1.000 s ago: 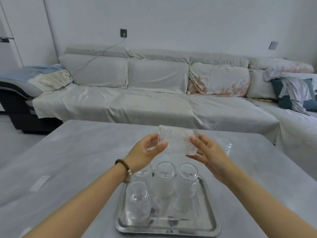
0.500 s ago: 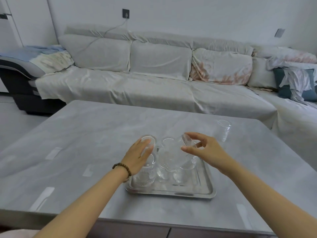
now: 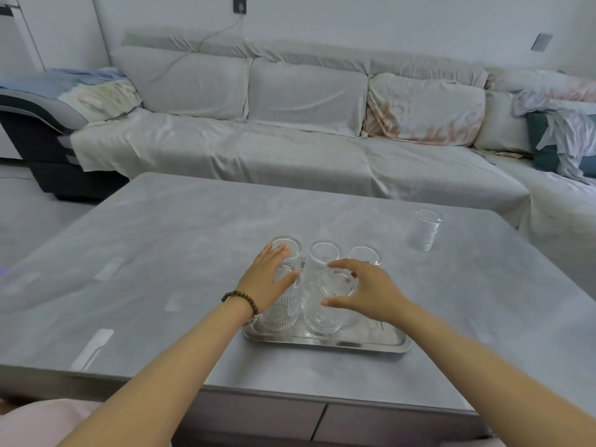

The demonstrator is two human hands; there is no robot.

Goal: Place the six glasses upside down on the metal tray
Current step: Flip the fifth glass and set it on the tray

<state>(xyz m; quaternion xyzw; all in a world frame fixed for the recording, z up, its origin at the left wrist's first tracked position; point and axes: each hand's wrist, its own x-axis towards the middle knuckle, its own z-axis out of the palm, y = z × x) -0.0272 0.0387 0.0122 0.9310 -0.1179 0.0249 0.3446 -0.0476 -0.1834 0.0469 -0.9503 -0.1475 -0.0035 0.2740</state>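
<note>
A metal tray lies on the grey table and carries several clear ribbed glasses, all upside down. Three stand in the back row and two in the front row. My right hand curls around the upturned base of the front middle glass, which rests on the tray. My left hand is spread with fingers apart over the front left glass, partly hiding it. One more glass stands alone on the table, back right of the tray.
The tray's front right part is bare metal. A long covered sofa runs behind the table, with cushions and clothes at its right end. The table's near edge is just below my forearms.
The glass I held up in both hands has come down inverted onto the tray's front row. My left hand let go of it and now hovers over the front left glass.
</note>
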